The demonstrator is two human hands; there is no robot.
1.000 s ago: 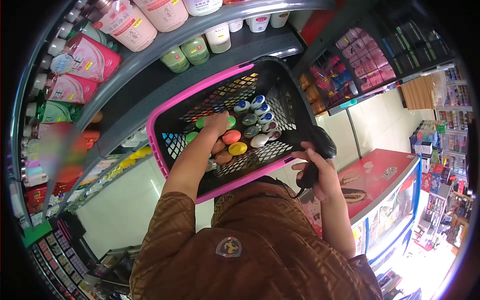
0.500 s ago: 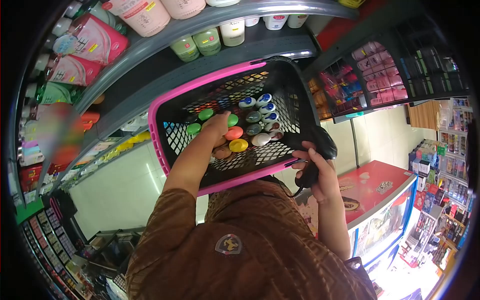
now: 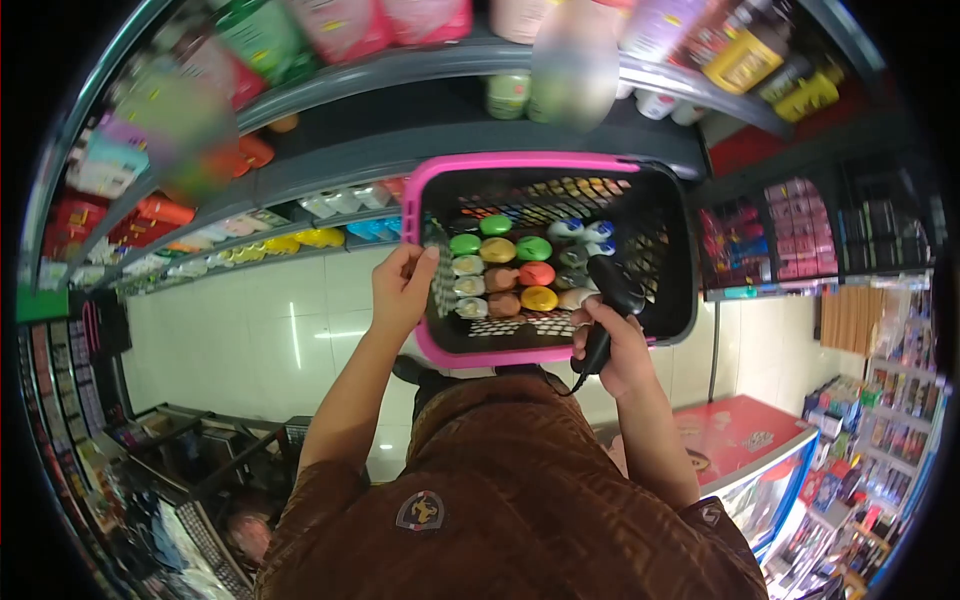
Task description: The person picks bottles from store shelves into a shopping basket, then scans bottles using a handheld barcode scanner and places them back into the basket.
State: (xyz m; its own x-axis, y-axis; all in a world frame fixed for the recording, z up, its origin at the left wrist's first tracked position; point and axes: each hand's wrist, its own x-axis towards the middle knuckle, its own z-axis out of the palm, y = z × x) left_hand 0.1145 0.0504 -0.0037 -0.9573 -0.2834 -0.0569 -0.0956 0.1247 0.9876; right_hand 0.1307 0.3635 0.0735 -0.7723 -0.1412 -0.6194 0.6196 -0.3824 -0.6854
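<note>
My right hand grips a black handheld barcode scanner with a cord, its head tilted over the basket's near right part. My left hand is at the left rim of a black mesh shopping basket with a pink rim. Its fingers are curled; whether they grip the rim or something small I cannot tell. Bottles stand in rows inside the basket: green-capped bottles, an orange-capped one, a yellow-capped one, blue-and-white-topped ones and clear-topped ones. The scanner partly hides some bottles at the right.
A curved grey shelf with large pump bottles and pouches runs behind the basket. Lower shelves with yellow packs stand at the left. A red-topped cabinet is at the right. The tiled floor shows below.
My left hand has come out from among the bottles to the basket's left rim. My right hand and the scanner now reach over the basket's near right. The view has shifted; the basket appears lower and farther right.
</note>
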